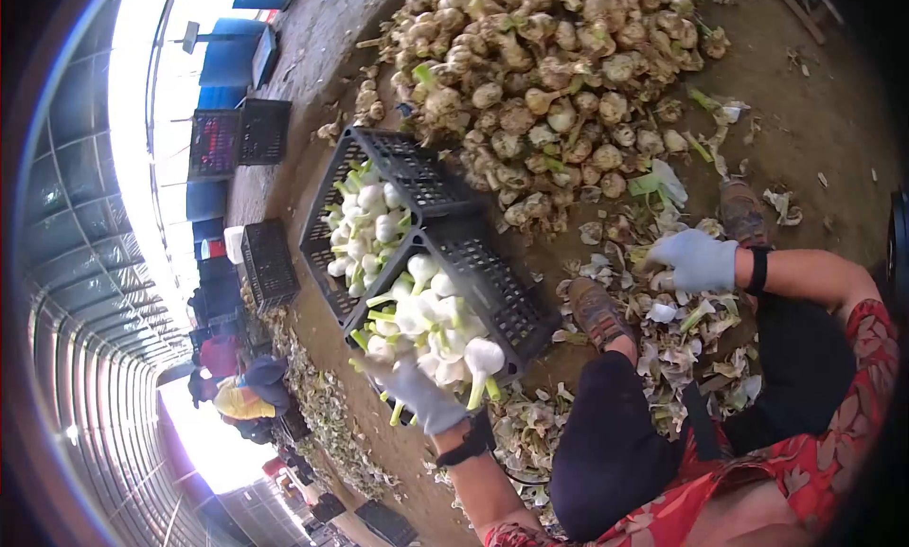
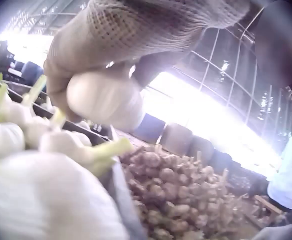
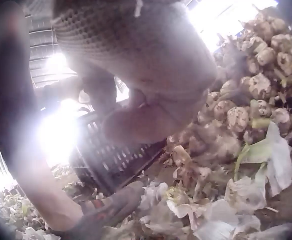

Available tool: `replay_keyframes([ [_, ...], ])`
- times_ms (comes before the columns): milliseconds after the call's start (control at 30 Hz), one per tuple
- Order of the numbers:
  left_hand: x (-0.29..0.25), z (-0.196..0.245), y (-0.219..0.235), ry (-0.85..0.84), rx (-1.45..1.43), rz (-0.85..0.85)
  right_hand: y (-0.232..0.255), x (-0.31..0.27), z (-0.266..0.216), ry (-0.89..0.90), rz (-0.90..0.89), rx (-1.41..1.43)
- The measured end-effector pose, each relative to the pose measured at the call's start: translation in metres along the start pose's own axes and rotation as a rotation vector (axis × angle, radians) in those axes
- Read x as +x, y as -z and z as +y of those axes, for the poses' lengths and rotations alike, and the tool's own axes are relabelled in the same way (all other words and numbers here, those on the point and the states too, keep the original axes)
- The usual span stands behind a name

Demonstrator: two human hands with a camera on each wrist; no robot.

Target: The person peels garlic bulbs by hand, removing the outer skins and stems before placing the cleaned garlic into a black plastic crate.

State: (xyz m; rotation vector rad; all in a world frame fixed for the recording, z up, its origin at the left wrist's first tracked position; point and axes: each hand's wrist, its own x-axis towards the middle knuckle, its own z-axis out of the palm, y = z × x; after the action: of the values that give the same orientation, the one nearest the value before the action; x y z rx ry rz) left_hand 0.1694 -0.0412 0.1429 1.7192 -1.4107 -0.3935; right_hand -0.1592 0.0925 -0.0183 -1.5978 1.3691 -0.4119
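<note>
In the head view my gloved left hand (image 1: pixel 421 396) is over the near black crate (image 1: pixel 492 287), at its edge. Its fingers grip a white garlic bulb (image 2: pixel 106 97), seen closely in the left wrist view. Trimmed garlic bulbs (image 1: pixel 431 310) with short green stems fill the crate beneath that hand. My gloved right hand (image 1: pixel 699 260) hangs over loose garlic peels (image 1: pixel 677 344) near the shoes. In the right wrist view its fingers (image 3: pixel 141 122) are loosely bent, and nothing shows between them.
A large heap of soil-covered garlic (image 1: pixel 540 83) lies beyond the right hand. Joined to the near crate is a second black crate (image 1: pixel 322 230) of white bulbs. More crates (image 1: pixel 270 263) stand farther off, near people (image 1: pixel 246 396) bending down. A green-white scrap (image 1: pixel 663 181) lies beside the heap.
</note>
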Motion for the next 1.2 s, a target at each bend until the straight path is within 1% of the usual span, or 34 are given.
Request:
replay_keyframes([
  [33, 0.0, 0.003, 0.005, -0.086, 0.032, 0.072, -0.002, -0.002, -0.001, 0.015, 0.036, -0.03],
  [67, -0.007, 0.02, -0.003, -0.067, -0.099, 0.075, -0.003, -0.002, -0.001, 0.012, 0.009, -0.003],
  [100, -0.019, 0.045, -0.013, -0.032, -0.237, 0.073, -0.011, -0.001, 0.005, -0.016, 0.003, -0.092],
  [133, -0.03, 0.06, -0.027, 0.01, -0.381, 0.075, -0.01, -0.002, 0.005, -0.027, -0.039, -0.084],
  [167, -0.04, 0.064, -0.043, 0.005, -0.338, -0.127, -0.011, 0.0, 0.004, -0.052, -0.069, -0.114],
  [200, -0.047, 0.066, -0.058, -0.011, -0.294, -0.316, -0.011, -0.003, 0.004, -0.014, -0.057, -0.085],
  [233, -0.053, 0.058, -0.079, 0.045, -0.402, -0.605, -0.011, -0.004, 0.004, -0.003, -0.063, -0.08],
  [267, -0.066, 0.069, -0.109, 0.135, -0.288, -0.724, -0.012, -0.005, 0.005, 0.018, -0.07, -0.071],
  [300, -0.068, 0.048, -0.141, 0.194, -0.189, -0.859, -0.012, -0.006, 0.007, -0.012, -0.095, -0.094],
  [333, -0.07, -0.011, -0.184, -0.198, 0.028, -0.897, -0.012, -0.006, 0.008, -0.038, -0.121, -0.119],
  [367, -0.083, -0.053, -0.219, -0.342, 0.128, -0.944, -0.011, -0.007, 0.01, -0.062, -0.147, -0.144],
  [400, -0.095, -0.063, -0.234, -0.391, 0.176, -1.038, -0.01, -0.009, 0.013, -0.06, -0.123, -0.127],
  [433, -0.107, -0.076, -0.246, -0.491, 0.251, -1.073, -0.01, -0.013, 0.017, -0.062, -0.099, -0.11],
  [467, -0.115, -0.08, -0.255, -0.486, 0.341, -1.187, -0.008, -0.016, 0.02, -0.066, -0.077, -0.093],
  [533, -0.131, -0.082, -0.263, -0.365, 0.265, -1.244, -0.001, -0.018, 0.023, -0.13, -0.079, -0.119],
  [600, -0.149, -0.087, -0.265, -0.454, 0.232, -1.261, 0.004, -0.021, 0.024, -0.171, -0.054, -0.103],
  [633, -0.157, -0.089, -0.263, -0.5, 0.215, -1.262, -0.005, -0.02, 0.035, -0.13, -0.005, -0.1],
  [667, -0.164, -0.085, -0.26, -0.518, 0.282, -1.268, -0.006, -0.018, 0.037, -0.147, -0.023, -0.108],
  [733, -0.172, -0.08, -0.255, -0.598, 0.327, -1.219, -0.01, -0.014, 0.04, -0.177, -0.054, -0.116],
  [767, -0.173, -0.093, -0.255, -0.367, 0.178, -1.257, -0.009, -0.015, 0.039, -0.18, 0.01, -0.095],
  [833, -0.176, -0.128, -0.258, 0.104, -0.114, -1.289, -0.003, -0.013, 0.038, -0.252, 0.086, 0.033],
  [867, -0.171, -0.12, -0.253, 0.317, -0.204, -1.275, 0.0, -0.012, 0.039, -0.286, 0.122, 0.098],
  [900, -0.163, -0.102, -0.242, 0.533, -0.293, -1.248, 0.0, -0.011, 0.04, -0.302, 0.243, 0.151],
  [933, -0.156, -0.089, -0.233, 0.748, -0.383, -1.208, 0.002, -0.008, 0.042, -0.332, 0.285, 0.251],
  [967, -0.152, -0.086, -0.229, 0.741, -0.509, -1.171, 0.004, -0.004, 0.044, -0.361, 0.326, 0.351],
  [1000, -0.15, -0.075, -0.226, 0.605, -0.436, -1.179, 0.008, 0.0, 0.041, -0.391, 0.364, 0.452],
  [1033, -0.148, -0.062, -0.226, 0.469, -0.366, -1.182, 0.011, 0.003, 0.036, -0.503, 0.375, 0.695],
  [1067, -0.148, -0.057, -0.226, 0.334, -0.298, -1.179, 0.01, 0.009, 0.037, -0.527, 0.423, 0.774],
  [1100, -0.152, -0.077, -0.235, -0.114, -0.009, -1.119, 0.009, 0.014, 0.042, -0.551, 0.472, 0.852],
  [1133, -0.159, -0.074, -0.236, -0.333, 0.044, -1.074, 0.01, 0.019, 0.04, -0.575, 0.522, 0.93],
  [1167, -0.169, -0.079, -0.24, -0.367, 0.073, -1.107, 0.014, 0.02, 0.036, -0.54, 0.616, 0.987],
  [1200, -0.178, -0.084, -0.244, -0.4, 0.102, -1.14, 0.015, 0.022, 0.038, -0.572, 0.621, 0.968],
])
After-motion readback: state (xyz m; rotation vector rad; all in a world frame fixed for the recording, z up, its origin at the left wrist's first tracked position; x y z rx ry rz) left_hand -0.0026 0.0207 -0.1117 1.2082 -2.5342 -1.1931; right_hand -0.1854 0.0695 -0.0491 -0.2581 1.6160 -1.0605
